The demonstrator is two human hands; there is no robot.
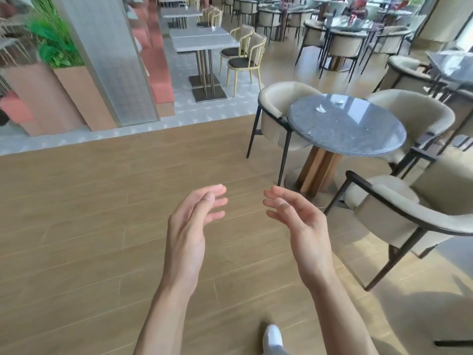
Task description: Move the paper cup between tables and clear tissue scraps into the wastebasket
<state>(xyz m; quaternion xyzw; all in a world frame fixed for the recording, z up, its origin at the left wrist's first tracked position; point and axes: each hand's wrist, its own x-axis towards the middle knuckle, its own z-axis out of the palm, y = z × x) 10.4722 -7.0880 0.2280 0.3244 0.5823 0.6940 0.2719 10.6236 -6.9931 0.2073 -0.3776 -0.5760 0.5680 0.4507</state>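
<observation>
Grey round table (358, 139) at 2 o'clock, ringed by cream chairs (399, 213). Two white scraps (320, 108) lying near its far edge. No cup or wastebasket in sight. Left hand (189, 226) and right hand (304, 226) held over wood floor (76, 213), fingers loose, holding nothing.
</observation>
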